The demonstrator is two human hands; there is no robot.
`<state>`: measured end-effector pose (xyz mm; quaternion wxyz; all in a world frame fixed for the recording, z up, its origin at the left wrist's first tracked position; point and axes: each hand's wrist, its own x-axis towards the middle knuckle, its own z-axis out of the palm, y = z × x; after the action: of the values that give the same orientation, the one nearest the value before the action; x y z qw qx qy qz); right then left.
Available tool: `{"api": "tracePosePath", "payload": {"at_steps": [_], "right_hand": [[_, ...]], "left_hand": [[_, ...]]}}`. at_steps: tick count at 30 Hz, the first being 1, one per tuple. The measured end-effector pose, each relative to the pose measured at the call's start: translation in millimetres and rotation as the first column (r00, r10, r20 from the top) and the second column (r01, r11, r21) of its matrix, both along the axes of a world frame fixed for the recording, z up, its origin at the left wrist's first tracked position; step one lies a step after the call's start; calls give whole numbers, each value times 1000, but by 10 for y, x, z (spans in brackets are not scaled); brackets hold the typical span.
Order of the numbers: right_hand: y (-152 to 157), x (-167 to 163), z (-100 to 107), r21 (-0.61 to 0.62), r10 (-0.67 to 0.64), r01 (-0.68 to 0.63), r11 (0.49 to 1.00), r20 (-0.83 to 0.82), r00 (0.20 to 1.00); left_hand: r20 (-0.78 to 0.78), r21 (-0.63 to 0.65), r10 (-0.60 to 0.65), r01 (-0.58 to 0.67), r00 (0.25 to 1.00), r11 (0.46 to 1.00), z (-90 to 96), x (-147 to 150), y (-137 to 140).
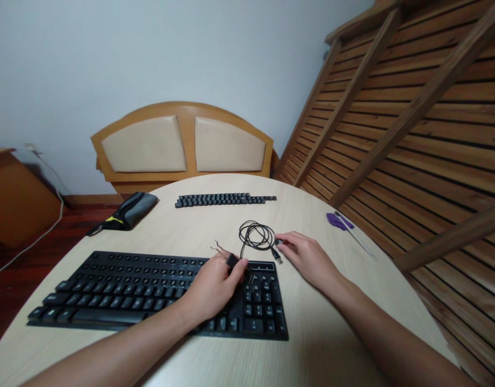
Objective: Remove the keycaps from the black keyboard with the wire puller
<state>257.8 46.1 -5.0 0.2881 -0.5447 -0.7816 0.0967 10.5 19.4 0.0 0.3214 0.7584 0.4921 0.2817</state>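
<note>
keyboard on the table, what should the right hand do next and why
Probably carry the small black piece in the right hand to the loose keycaps. It looks like a keycap, though it is mostly hidden; the keyboard lacks caps in its upper rows, and others are lined up there.

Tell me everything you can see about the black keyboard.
The keyboard looks like black plastic and lies flat on the pale table. Its upper rows show switches without keycaps; the lower rows and number pad mostly have keycaps. The left hand reaches over its right half, hiding some keys; contact is unclear.
</note>
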Motion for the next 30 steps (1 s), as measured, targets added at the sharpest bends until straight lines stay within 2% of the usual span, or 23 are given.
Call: {"api": "tracePosePath", "payload": {"at_steps": [2, 5, 12, 20, 25, 30], "right_hand": [[86, 73, -53, -15, -98, 98, 995, 20, 995], [167, 125, -101, -3, -171, 172, 985, 47, 984], [385, 87, -95, 50, -229, 225, 973, 116, 967], [1038, 32, -53, 27, -293, 294, 955, 206, 933], [1375, 0, -105, 26, -331, 332, 943, 198, 923], [1524, -21, -226, 46, -381, 379, 924, 131, 915]], "left_hand": [[-8, 8, 1, -1, 1000, 1000, 11, 3, 1], [-22, 11, 6, -6, 1000, 1000, 15, 5, 3], [-18, 20, 19, -18, 1000, 1000, -23, -1, 3], [-31, 15, 16, -16, 999, 1000, -30, -6, 4], [-40, 4, 17, -17, 999, 1000, -40, -2, 12], [-45, 19, 13, -12, 999, 1000, -19, 9, 0]]}}
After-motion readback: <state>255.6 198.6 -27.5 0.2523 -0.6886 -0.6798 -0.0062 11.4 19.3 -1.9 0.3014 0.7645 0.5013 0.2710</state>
